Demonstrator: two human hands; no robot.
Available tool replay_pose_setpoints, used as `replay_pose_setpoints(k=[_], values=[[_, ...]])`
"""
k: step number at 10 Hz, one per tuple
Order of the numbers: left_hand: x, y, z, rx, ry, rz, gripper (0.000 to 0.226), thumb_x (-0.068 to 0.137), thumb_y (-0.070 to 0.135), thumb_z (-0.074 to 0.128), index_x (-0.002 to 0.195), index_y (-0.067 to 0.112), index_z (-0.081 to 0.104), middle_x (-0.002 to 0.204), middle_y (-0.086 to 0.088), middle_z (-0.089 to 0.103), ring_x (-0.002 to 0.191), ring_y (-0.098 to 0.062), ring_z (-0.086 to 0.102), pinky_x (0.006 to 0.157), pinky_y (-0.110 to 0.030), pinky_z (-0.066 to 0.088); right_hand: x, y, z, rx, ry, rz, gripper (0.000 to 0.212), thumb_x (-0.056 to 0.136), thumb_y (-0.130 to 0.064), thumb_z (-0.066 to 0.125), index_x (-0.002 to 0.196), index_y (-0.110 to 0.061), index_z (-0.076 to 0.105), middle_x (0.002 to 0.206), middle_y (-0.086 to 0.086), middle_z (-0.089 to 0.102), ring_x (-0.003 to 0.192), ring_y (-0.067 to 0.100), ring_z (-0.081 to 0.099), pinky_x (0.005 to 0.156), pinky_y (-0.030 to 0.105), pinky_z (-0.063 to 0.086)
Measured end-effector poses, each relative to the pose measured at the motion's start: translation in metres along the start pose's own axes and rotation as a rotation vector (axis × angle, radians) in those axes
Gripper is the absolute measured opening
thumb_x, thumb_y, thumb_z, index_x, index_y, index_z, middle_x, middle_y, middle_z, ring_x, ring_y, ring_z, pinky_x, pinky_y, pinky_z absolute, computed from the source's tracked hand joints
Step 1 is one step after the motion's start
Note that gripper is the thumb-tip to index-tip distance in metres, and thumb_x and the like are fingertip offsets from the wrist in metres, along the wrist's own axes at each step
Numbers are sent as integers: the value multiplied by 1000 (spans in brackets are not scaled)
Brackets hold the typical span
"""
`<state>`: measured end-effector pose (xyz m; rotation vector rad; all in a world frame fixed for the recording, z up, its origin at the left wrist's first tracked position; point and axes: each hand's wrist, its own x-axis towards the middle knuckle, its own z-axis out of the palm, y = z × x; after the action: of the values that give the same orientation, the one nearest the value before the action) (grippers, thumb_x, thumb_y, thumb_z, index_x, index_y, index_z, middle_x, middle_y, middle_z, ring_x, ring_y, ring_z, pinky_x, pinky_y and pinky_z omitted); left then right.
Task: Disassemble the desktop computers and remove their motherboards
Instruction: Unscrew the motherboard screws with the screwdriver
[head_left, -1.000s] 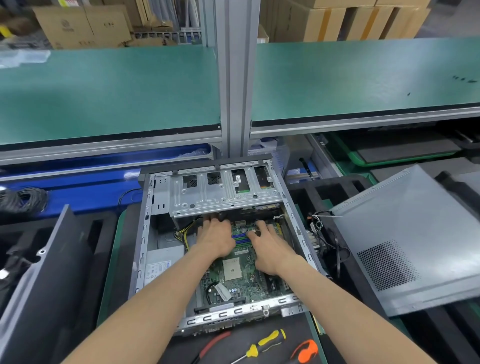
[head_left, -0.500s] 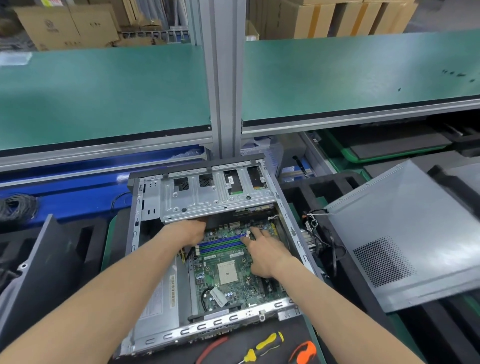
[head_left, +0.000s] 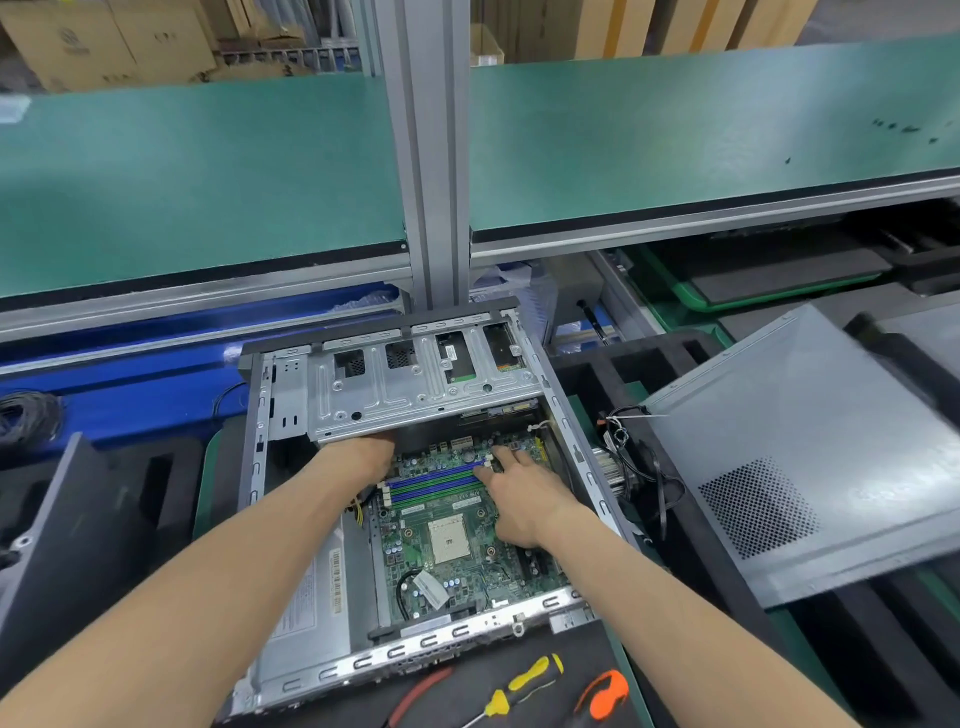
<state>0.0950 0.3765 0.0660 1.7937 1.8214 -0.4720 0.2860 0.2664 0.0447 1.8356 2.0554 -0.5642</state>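
1. The open computer case (head_left: 415, 499) lies flat on the surface in front of you, side panel off, its rear metal edge toward your body.
2. The motherboard (head_left: 447, 540) sits inside the case on the right side, green, with a square pale socket near its middle and blue memory slots (head_left: 436, 480) across its far end.
3. Your left hand (head_left: 363, 457) reaches in under the silver drive cage (head_left: 410, 384). Its fingers are hidden beneath the cage edge, so whether they grip anything cannot be told.
4. Your right hand (head_left: 519, 493) rests on the far right part of the board. Its fingers (head_left: 501, 457) are spread and fairly straight, tips touching the board by the right ends of the memory slots; nothing is clasped.
5. A grey power supply (head_left: 311, 597) with a barcode label fills the case's left side, partly covered by your left forearm.
6. Yellow wires show just beside the board's left edge, below your left wrist.
7. A detached grey side panel (head_left: 789, 457) with a perforated vent patch lies tilted to the right of the case, on black foam.
8. A tangle of black cables (head_left: 639, 457) sits between case and panel.
9. Nearest you, on a black mat: a yellow-and-black screwdriver (head_left: 514, 691), an orange-handled tool (head_left: 602, 693), and a red-handled tool (head_left: 421, 693), the last partly cut off.
10. A green shelf (head_left: 208, 176) runs across above the work area, split by a grey aluminium post (head_left: 431, 156).
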Motion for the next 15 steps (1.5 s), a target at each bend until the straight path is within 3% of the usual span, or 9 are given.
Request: replay_pose_setpoints(k=[3,4,5,7,9,10,11,12,15], values=[[15,0,9,201,-121,145,65,98,25,61,153,14,28,148,-9,48,117,-25,58,102,-36,47,-2,-1,-4,-6,-5,2,77,90,-17,65,157,-17,27,165,17,12,150,40,18,117,52,34],[11,0,8,238,-66,218,75,97,6,57,158,22,16,150,-10,43,119,-28,54,90,-26,47,-2,-2,-5,-4,-6,4,76,90,-17,64,157,-17,28,165,18,13,150,40,18,117,53,34],[15,0,11,257,-23,178,42,102,11,42,144,15,39,136,-9,52,108,-23,54,89,-26,44,-2,-2,-5,4,-5,7,76,89,-15,63,156,-17,28,165,17,14,150,40,19,117,52,35],[22,-6,6,390,95,258,57,108,41,25,148,3,39,154,-22,37,142,-38,35,116,-49,25,-3,-3,-6,-1,-9,7,76,89,-16,63,156,-17,29,164,17,15,149,40,20,117,52,35],[21,-3,14,184,41,105,43,107,24,31,139,4,50,138,-18,53,128,-35,51,108,-45,38,-3,-3,-5,3,-13,11,79,90,-15,63,158,-18,24,167,16,10,151,40,16,117,51,33],[21,-2,14,181,-41,85,24,101,11,49,119,4,64,103,-6,62,100,-24,63,99,-37,50,-1,-4,-3,-3,-37,16,82,92,-19,64,160,-20,18,168,16,3,152,40,14,119,51,31],[22,2,15,79,6,104,34,103,16,41,131,5,57,102,-7,52,97,-24,49,106,-41,42,-1,-5,0,-30,-68,14,89,93,-31,66,162,-20,11,168,16,-5,153,41,11,120,52,29],[18,14,15,-26,4,145,42,105,17,35,143,2,45,141,-18,49,122,-32,50,111,-41,34,1,-6,2,-85,-127,18,93,95,-39,59,162,-20,-3,166,17,-16,154,41,3,121,52,25],[9,71,27,-5,-114,408,55,105,52,34,138,12,52,145,-16,50,128,-30,49,97,-34,38,7,-10,3,-90,-240,44,99,93,-49,51,159,-16,-15,162,18,-28,152,40,-13,123,53,5]])
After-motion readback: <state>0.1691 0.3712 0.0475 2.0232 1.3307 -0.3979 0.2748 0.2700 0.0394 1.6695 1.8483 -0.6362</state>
